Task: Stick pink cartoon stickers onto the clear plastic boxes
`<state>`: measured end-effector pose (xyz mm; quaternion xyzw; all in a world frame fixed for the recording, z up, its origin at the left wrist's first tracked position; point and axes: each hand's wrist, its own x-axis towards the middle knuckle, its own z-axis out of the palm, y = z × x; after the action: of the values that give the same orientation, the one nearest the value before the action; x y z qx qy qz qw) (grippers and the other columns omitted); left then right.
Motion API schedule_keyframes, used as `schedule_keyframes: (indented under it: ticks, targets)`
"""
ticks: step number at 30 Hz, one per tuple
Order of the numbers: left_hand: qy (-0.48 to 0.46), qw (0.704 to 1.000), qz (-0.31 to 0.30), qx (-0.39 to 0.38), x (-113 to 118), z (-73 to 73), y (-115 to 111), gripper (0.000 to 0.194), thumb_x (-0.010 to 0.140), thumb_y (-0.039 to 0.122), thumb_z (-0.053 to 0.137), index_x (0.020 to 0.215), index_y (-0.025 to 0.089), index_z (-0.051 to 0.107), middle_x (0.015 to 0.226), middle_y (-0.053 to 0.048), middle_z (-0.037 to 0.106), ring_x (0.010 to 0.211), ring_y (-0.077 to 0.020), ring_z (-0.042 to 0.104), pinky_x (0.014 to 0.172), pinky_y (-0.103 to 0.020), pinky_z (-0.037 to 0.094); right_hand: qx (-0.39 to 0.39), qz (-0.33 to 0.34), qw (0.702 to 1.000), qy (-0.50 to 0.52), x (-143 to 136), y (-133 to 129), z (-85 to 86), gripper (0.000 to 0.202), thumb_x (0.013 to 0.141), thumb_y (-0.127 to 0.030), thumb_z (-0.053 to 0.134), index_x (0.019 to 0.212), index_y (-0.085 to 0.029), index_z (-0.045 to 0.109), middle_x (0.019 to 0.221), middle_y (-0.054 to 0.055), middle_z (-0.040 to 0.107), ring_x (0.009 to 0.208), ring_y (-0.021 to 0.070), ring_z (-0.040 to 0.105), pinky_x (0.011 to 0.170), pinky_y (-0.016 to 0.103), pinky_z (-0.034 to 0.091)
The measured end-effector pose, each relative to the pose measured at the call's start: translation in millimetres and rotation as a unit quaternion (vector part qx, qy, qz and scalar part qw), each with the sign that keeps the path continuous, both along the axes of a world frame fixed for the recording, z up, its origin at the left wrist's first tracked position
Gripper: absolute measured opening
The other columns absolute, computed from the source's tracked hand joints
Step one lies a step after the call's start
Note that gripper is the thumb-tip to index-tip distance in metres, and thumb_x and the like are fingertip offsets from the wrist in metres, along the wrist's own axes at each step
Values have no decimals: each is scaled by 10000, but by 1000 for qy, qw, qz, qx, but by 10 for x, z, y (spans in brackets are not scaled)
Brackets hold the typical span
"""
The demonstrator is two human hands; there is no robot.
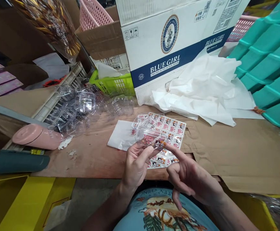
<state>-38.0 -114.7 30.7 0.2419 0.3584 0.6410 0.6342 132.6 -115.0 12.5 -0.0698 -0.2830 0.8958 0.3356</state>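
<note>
My left hand grips a clear plastic clamshell box between thumb and fingers, above the table. On the box's near side is a cat sticker, with pink lettering beside it. The index finger of my right hand reaches to the sticker's right edge and seems to touch it; the other fingers hang loosely apart and hold nothing. Beneath the box lies a sheet of cat stickers, partly hidden by the box and my hands. White paper rests to its left.
Several clear plastic boxes are heaped at the left, near a pink bottle and a dark green bottle. Behind stand a green basket and a white carton. Crumpled white paper and teal bins fill the right.
</note>
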Motion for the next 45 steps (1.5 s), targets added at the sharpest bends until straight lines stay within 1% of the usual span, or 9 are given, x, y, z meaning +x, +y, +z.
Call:
schedule_keyframes:
  ticks: [11, 13, 17, 20, 22, 27, 32, 37, 45]
  targets:
    - [-17, 999, 46, -15, 34, 7, 24, 91, 864, 258, 709, 858, 196, 775, 997, -41, 789, 974, -218, 739, 972, -437, 570, 121, -71, 974, -177, -48, -62, 78, 691, 974, -512, 518, 1573, -318, 233, 637, -70, 418, 472, 77, 317, 512, 288, 539]
    - [3, 998, 68, -10, 63, 1, 35, 98, 861, 276, 715, 865, 203, 779, 1012, -42, 788, 983, -227, 738, 962, -438, 577, 234, -159, 896, -342, -74, -92, 92, 716, 982, -458, 525, 1593, -275, 198, 631, -49, 432, 514, 113, 377, 545, 281, 505]
    - [38, 993, 109, 3, 96, -14, 21, 117, 847, 311, 731, 864, 207, 782, 1040, -41, 782, 973, -225, 741, 931, -400, 594, 520, -329, 573, -541, -138, -93, 80, 818, 951, -351, 594, 1608, -208, 128, 787, 61, 590, 678, 203, 508, 661, 336, 486]
    - [34, 997, 71, 1, 168, -3, -57, 124, 843, 324, 735, 880, 218, 788, 1005, -42, 787, 951, -225, 745, 917, -383, 596, 619, -328, 450, -554, -107, -47, 104, 720, 958, -364, 569, 1589, -253, 241, 901, 103, 611, 819, 262, 546, 730, 388, 491]
    - [20, 1000, 10, 7, 254, 12, -138, 147, 859, 344, 714, 907, 229, 793, 972, -49, 790, 938, -237, 745, 909, -404, 596, 599, -358, 448, -560, -5, -15, 165, 743, 931, -416, 613, 1579, -272, 277, 1019, 120, 604, 944, 293, 554, 821, 440, 495]
    - [151, 972, -167, 69, 260, 30, -152, 251, 896, 372, 661, 1050, 211, 775, 1005, -99, 766, 958, -258, 724, 888, -420, 585, 456, -342, 615, -545, 589, 101, 283, 645, 940, -487, 580, 1519, -295, 371, 1287, 118, 562, 1103, 275, 590, 912, 422, 507]
    - [593, 772, 138, 184, -366, -112, 409, 589, 772, 385, 789, 1307, 195, 631, 1310, -142, 600, 1254, -300, 536, 1093, -459, 423, 365, -453, 307, -753, 1431, 456, -100, 721, 849, -633, 617, 1400, -174, 543, 1056, 171, 620, 955, 331, 596, 814, 458, 478]
    - [772, 611, 1, 173, -892, -390, 854, 501, 842, 434, 700, 1271, 184, 629, 966, -96, 711, 993, -291, 632, 979, -462, 453, 408, -420, 171, -792, 1597, 622, -508, 689, 931, -551, 537, 1434, -85, 477, 1390, 317, 456, 1275, 466, 418, 963, 627, 381]
    - [811, 530, 126, 214, -950, -431, 774, 582, 909, 419, 587, 1415, 149, 488, 1293, -188, 576, 1218, -351, 517, 1047, -502, 406, 593, -307, 352, -656, 478, 412, -417, 426, 956, -438, 569, 1296, -182, 574, 1252, 167, 639, 1229, 330, 511, 993, 551, 406]
